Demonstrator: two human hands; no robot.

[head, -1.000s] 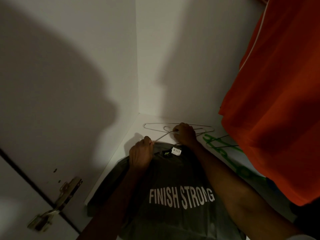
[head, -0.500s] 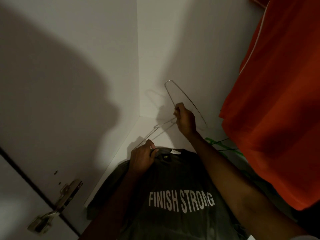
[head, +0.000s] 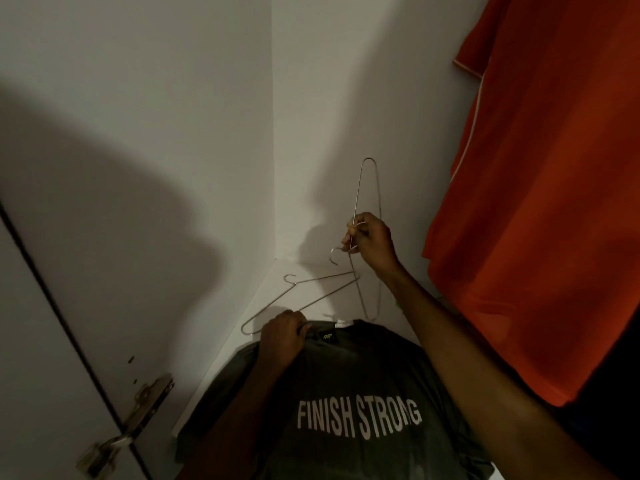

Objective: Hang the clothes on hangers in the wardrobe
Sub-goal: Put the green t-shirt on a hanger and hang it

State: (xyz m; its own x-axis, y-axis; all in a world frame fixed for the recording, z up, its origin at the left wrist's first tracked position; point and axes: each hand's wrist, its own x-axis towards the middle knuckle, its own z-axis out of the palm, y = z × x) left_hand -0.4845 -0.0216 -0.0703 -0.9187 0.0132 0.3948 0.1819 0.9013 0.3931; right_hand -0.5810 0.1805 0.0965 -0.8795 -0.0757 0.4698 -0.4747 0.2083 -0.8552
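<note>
A dark grey T-shirt (head: 346, 382) printed FINISH STRONG lies on the white wardrobe floor (head: 263, 306), collar toward the back corner. My right hand (head: 370, 244) grips a silver wire hanger (head: 367, 188) at its neck, holding it upright above the floor. A second wire hanger (head: 311, 289) slants just above the floor, one end under my left hand (head: 282, 336). That hand grips the shirt collar and this hanger's wire.
An orange garment (head: 540, 202) hangs at the right, close to my right forearm. White wardrobe walls (head: 173, 133) meet in a corner behind the hangers. A metal door hinge (head: 138, 414) sits at the lower left. A bit of green hanger (head: 398, 303) shows behind my right arm.
My right hand has lifted one wire hanger off the floor and turned it upright. The second hanger has come apart from it and slants by my left hand.
</note>
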